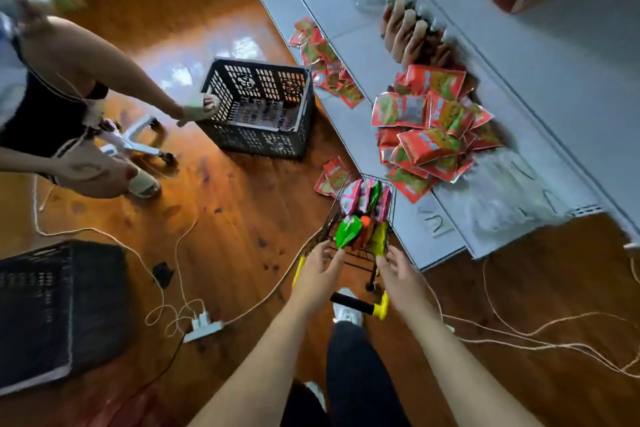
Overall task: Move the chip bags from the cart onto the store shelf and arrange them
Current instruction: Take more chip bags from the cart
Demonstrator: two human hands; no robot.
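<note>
A small wire cart (349,260) with a yellow and black handle (360,305) stands on the wooden floor by the shelf. Several chip bags stand in it: pink ones (351,199) at the far end, a green bag (348,230) and a yellow bag (379,239) nearer me. My left hand (320,272) reaches to the green bag with fingers spread and fingertips at its lower edge. My right hand (401,274) is beside the yellow bag, fingers relaxed, fingertips touching it. The low white store shelf (367,55) carries a loose heap of red chip bags (429,128).
Another person at the left touches a black plastic crate (258,107). A second black crate (59,308) stands at bottom left. A power strip (204,326) and cords trail across the floor. Two red bags (332,177) lie on the floor by the cart.
</note>
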